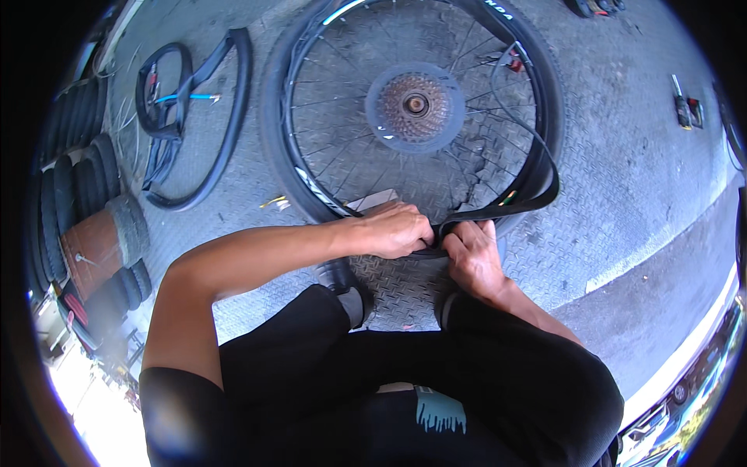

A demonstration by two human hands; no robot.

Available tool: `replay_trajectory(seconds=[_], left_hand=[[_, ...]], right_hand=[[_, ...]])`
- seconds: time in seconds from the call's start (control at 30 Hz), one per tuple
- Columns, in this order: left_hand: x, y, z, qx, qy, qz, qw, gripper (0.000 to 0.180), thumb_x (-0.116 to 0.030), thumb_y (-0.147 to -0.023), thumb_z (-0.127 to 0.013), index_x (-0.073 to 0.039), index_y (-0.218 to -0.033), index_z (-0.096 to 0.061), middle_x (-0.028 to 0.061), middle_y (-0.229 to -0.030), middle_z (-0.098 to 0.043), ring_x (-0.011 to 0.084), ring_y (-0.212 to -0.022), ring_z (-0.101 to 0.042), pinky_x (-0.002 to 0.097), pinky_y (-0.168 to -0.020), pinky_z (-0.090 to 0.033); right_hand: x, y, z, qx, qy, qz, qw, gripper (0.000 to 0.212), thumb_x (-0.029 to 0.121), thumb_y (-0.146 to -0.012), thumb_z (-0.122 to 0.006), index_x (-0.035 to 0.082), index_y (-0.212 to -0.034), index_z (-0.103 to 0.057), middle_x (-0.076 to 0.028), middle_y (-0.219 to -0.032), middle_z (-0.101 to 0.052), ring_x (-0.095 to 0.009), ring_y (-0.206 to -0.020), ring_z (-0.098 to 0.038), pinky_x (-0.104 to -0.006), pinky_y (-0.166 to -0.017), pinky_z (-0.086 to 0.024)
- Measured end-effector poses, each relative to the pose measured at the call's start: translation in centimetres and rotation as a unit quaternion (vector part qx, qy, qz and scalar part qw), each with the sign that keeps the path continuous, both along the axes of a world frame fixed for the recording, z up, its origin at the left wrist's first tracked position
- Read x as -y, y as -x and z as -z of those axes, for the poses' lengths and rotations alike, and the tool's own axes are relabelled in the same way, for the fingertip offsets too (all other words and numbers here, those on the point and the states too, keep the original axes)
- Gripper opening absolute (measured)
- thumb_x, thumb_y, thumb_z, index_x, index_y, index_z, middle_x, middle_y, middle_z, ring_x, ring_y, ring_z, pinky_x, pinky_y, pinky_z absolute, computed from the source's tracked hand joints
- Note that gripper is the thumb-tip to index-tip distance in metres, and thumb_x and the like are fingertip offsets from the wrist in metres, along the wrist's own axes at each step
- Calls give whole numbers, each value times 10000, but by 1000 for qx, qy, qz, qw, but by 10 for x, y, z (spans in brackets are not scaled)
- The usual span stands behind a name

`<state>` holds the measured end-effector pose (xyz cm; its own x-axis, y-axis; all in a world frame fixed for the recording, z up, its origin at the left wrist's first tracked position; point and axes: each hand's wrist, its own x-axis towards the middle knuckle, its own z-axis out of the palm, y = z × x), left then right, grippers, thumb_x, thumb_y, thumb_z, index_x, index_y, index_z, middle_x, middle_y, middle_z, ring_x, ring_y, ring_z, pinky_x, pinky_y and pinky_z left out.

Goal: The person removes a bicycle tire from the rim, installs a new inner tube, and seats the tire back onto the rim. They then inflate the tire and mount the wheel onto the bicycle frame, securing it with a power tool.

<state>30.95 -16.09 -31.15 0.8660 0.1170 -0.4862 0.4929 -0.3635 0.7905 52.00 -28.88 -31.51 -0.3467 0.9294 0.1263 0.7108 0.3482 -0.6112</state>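
A bicycle wheel lies flat on the floor in front of me, its rusty cassette [416, 104] facing up and a black tyre [274, 117] around its rim. At the wheel's near edge, my left hand [397, 229] is closed, fingers curled down on a black inner tube [533, 202]. Just to its right, my right hand [473, 253] pinches the same tube, which shows folded between the two hands. From there the flat tube bends out past the rim on the right. My fingertips are partly hidden in the black rubber.
Another black inner tube [237, 101] lies looped on the floor at the left, by a blue-handled tool [187, 97]. Stacked tyres [70, 183] stand along the far left. Small tools [686, 110] lie at the right. My knees flank the wheel's near side.
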Motion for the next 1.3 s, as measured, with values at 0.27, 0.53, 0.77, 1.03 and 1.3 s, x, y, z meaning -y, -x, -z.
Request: replay_trajectory(seconds=[0.27,0.53,0.77,1.03,1.3], left_hand=[[-10,23,-27,-86,138,-36,986,491,-419,-1081,-687,-116,-1439,-544,238,-1104,-781,496,-1044,-740,580,-913,-575],[-22,75,-15,-170,19,25,985,356,-149,-984,-784,-137,-1314,-649,231,-1103,-746,456,-1090,-716,562,-908,-552],[1,30,-17,15,-38,-207,977,284,-138,-985,-768,28,-1197,-676,265,-1136,-715,483,-1021,-710,549,-886,-567],[3,20,-1,-61,-28,-62,996,181,-85,-956,-739,59,-847,-740,310,-812,-691,494,-907,-709,551,-822,-572],[-21,-11,12,-102,-25,189,976,180,-16,-821,-668,63,-943,-773,306,-953,-736,465,-1001,-736,530,-846,-584]], right_hand=[[7,4,5,-21,49,18,998,223,39,-796,-681,78,-1014,-662,-89,-919,-585,-294,-885,-630,-431,-831,-428],[7,-38,33,214,63,-93,970,204,155,-928,-669,82,-1118,-691,-89,-1050,-636,-268,-1066,-678,-473,-1077,-480],[6,-60,26,156,52,-24,986,88,116,-904,-673,100,-990,-684,-45,-949,-586,-239,-979,-627,-539,-1070,-417],[11,-39,18,84,-31,36,995,132,84,-777,-741,132,-818,-625,-25,-838,-517,-229,-863,-586,-502,-964,-414],[11,-21,11,65,-72,27,995,124,114,-742,-723,160,-827,-645,7,-852,-535,-188,-875,-594,-461,-945,-419]])
